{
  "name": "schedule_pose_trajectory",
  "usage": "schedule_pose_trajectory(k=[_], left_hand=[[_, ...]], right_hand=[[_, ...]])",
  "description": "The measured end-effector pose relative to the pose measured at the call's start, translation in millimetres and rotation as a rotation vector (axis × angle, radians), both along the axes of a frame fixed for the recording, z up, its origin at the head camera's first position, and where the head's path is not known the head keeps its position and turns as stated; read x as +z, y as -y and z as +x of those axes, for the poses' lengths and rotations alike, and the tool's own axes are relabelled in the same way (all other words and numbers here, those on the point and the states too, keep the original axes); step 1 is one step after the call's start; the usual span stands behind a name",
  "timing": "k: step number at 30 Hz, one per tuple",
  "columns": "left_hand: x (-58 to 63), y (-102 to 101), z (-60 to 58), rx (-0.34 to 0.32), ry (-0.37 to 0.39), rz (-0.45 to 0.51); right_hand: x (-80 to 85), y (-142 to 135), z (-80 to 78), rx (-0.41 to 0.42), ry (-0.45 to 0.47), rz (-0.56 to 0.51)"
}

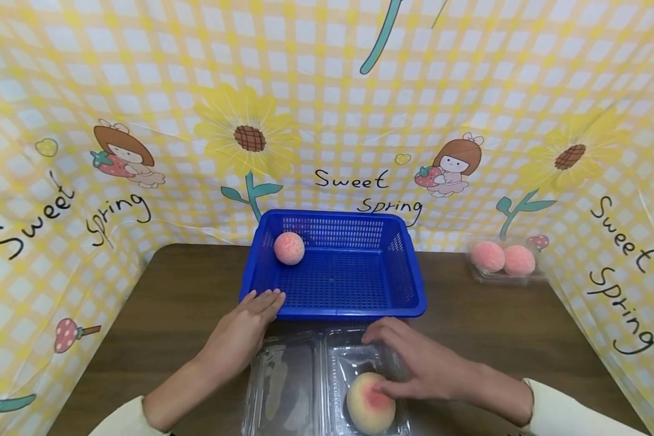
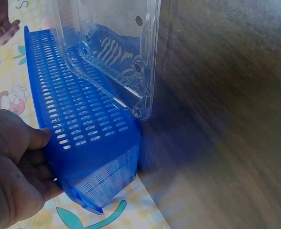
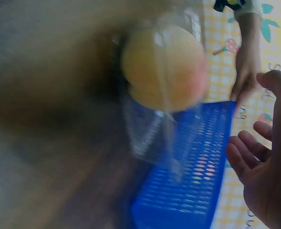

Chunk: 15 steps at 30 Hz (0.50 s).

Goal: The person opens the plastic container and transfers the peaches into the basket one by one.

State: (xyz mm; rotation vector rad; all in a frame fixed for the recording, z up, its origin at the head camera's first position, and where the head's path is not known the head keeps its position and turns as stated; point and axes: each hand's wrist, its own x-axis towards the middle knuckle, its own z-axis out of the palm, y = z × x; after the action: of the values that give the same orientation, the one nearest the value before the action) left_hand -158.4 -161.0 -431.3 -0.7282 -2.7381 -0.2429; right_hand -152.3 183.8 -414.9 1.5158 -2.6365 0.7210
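Observation:
My left hand (image 1: pixel 245 330) holds the left front corner of a blue plastic basket (image 1: pixel 335 313); in the left wrist view its thumb and fingers meet the basket's rim. One pink peach (image 1: pixel 289 248) sits in the basket's back left corner. In front stands an opened clear plastic clamshell box (image 1: pixel 286 387), and a yellow peach with a red blush (image 1: pixel 367 412) lies in its right half. Over that half hovers my right hand (image 1: pixel 414 360), fingers spread and loosely bent. The right wrist view shows this hand apart from the peach, holding nothing.
At the back right of the brown table (image 1: pixel 191 290) stands a clear box (image 1: pixel 509 277) with two pink peaches (image 1: pixel 504 259). A yellow checked cloth (image 1: pixel 338 109) with printed flowers and figures hangs behind the table and along both sides.

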Motion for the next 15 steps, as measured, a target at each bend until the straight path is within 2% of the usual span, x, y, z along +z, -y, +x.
schedule_pose_trajectory(k=[6,12,15], left_hand=[[-0.3,-1,0.0,-0.001,-0.001,-0.006],[-0.4,0,-0.6,0.0,-0.005,-0.012],[-0.3,0,-0.6,-0.002,-0.008,-0.009]], right_hand=[[-21.5,-11,19.3,0.037,-0.018,0.063],[-32.6,-17,26.7,0.051,-0.06,0.075],[-36.1,-19,29.0,0.051,-0.047,0.093]])
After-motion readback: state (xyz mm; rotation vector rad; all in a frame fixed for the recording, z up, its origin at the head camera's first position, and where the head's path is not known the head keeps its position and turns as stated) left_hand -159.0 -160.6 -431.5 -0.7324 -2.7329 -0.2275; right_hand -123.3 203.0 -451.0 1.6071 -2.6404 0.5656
